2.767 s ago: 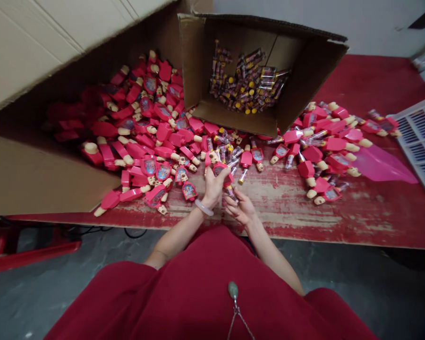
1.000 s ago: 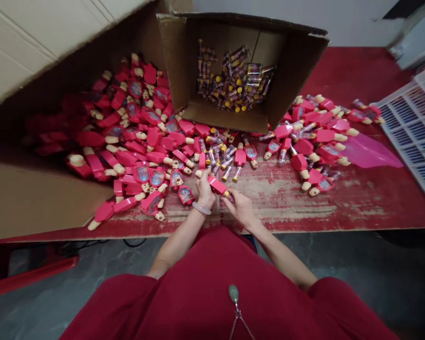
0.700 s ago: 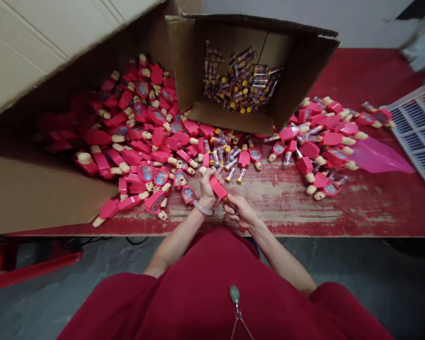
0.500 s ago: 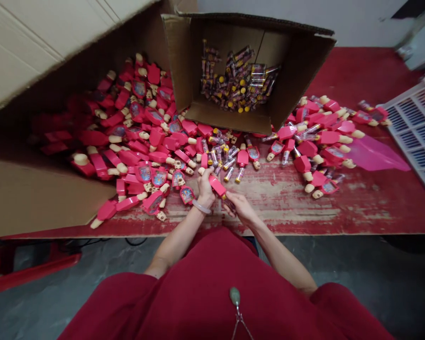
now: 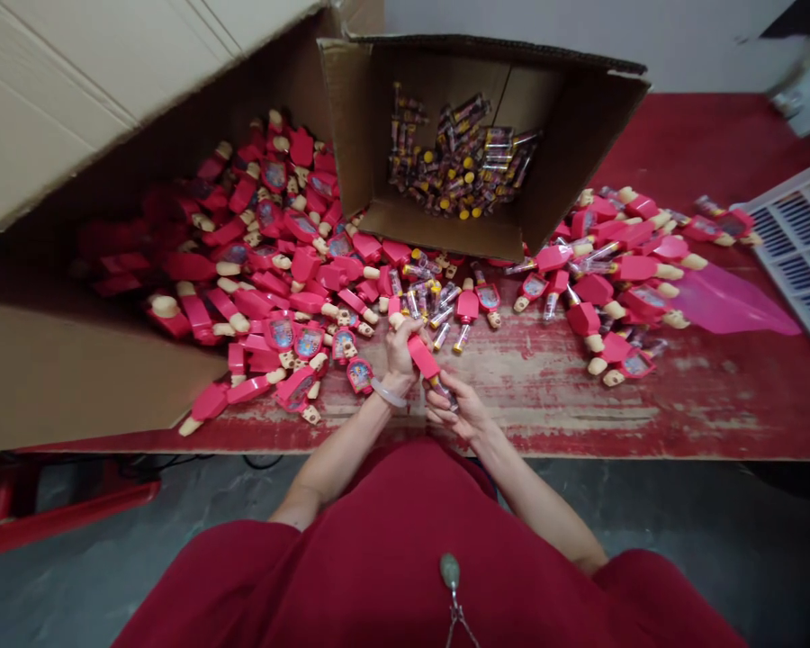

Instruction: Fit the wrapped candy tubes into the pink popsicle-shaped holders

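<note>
My left hand [image 5: 400, 356], with a pale bracelet at its wrist, is closed around a pink plastic toy [image 5: 423, 357] whose cream-coloured end pokes out at the far side. A clear tube [image 5: 444, 392] with a yellow end meets the toy's near end. The fingers of my right hand [image 5: 469, 412] are closed on this tube, palm turned partly up. Just beyond my hands lie several loose clear tubes [image 5: 441, 337] with yellow caps. A pink toy with a picture window [image 5: 359, 375] rests left of my left wrist.
A large heap of pink toys [image 5: 303, 265] spills from a big carton [image 5: 74, 378] on the left. An open cardboard box [image 5: 445, 236] with many tubes stands behind. More toys with tubes [image 5: 621, 270] lie right, near pink plastic [image 5: 735, 301] and a white crate [image 5: 793, 234].
My right hand has turned more palm-up around the tube, showing more of it. Both hands stay together at the toy. The whole view has shifted slightly.
</note>
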A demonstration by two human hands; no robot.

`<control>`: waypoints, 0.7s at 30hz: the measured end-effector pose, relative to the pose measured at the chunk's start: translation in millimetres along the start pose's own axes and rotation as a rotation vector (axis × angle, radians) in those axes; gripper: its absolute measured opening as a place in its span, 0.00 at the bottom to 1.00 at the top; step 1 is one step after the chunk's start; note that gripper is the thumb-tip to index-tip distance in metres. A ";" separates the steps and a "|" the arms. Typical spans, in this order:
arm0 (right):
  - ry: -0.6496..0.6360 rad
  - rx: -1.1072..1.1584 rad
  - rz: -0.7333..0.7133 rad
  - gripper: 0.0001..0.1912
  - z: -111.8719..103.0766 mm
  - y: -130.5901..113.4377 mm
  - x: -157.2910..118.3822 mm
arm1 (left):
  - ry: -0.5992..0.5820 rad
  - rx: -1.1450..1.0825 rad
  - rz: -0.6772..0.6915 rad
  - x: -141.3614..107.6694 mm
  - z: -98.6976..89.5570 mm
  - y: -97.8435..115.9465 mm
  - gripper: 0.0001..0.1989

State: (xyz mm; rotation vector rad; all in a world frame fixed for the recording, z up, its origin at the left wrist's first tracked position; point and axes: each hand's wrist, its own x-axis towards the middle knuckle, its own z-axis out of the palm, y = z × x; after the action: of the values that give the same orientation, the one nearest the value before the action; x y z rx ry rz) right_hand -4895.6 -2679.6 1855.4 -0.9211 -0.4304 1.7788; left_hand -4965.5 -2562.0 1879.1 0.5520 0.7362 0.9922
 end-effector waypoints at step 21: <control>0.942 -1.029 -0.518 0.15 -117.5 -154.9 16.1 | 0.087 0.319 0.135 8.1 -52.9 -28.9 0.05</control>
State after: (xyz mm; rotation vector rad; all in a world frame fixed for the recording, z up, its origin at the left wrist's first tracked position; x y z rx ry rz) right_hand -4711.3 -2619.2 1877.0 -1.9778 -0.8569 0.4309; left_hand -4987.5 -2563.3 1822.4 0.8485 0.9532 1.0345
